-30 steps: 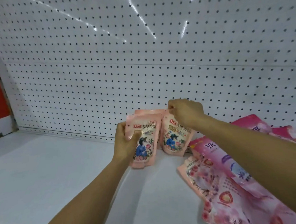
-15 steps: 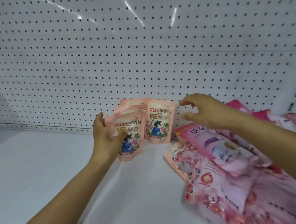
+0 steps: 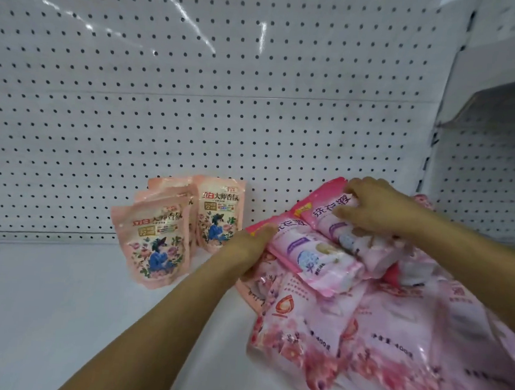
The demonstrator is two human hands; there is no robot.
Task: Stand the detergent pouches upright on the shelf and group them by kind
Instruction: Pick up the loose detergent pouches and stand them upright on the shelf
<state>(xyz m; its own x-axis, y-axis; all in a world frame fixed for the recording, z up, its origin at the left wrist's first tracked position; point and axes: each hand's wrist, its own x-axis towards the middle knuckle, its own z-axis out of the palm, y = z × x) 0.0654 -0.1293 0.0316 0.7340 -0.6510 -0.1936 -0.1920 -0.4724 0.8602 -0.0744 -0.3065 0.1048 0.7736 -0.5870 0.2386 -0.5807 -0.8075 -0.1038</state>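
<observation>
Head view: right hand (image 3: 377, 209) clamped on far magenta pouch (image 3: 354, 232), long axis running far-left to near-right; left hand (image 3: 251, 247), fingers together, touching nearer magenta pouch (image 3: 312, 259).

Shop, pegboard-backed shelf (image 3: 58, 318), packaged detergent pouches (image 3: 155, 242)

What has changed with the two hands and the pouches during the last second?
The left hand let go of the front peach pouch and moved right to the pink pouch pile. The right hand left the rear peach pouch and now lies on the top pink pouch. The peach pouches stayed upright by the pegboard.
</observation>
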